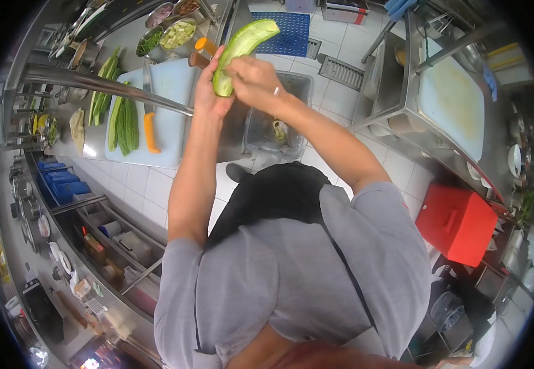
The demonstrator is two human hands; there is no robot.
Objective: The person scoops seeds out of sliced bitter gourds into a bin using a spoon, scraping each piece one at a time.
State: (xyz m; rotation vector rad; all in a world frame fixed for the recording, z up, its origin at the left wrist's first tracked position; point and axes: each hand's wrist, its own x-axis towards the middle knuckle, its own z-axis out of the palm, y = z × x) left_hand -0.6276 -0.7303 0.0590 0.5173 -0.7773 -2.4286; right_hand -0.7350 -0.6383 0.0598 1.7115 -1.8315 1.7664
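My left hand [210, 92] is wrapped round the lower end of a pale green halved squash [249, 38], its cut face turned up. Against that cut face, my right hand [254, 79] is closed, with a ring on one finger; whatever it grips is hidden. Both hands are above the gap between the counter and a grey plastic bin [307, 92] that has scraps at the bottom. To the left, a pale blue cutting board [171, 83] holds several green squash pieces [123, 126] and a knife with an orange handle [150, 132].
Bowls of cut vegetables [178, 34] stand at the counter's back. A metal rail [107, 88] crosses over the board. On the right are another counter with a white board [451, 98] and a red box [454, 224]. Part of another person shows at lower right.
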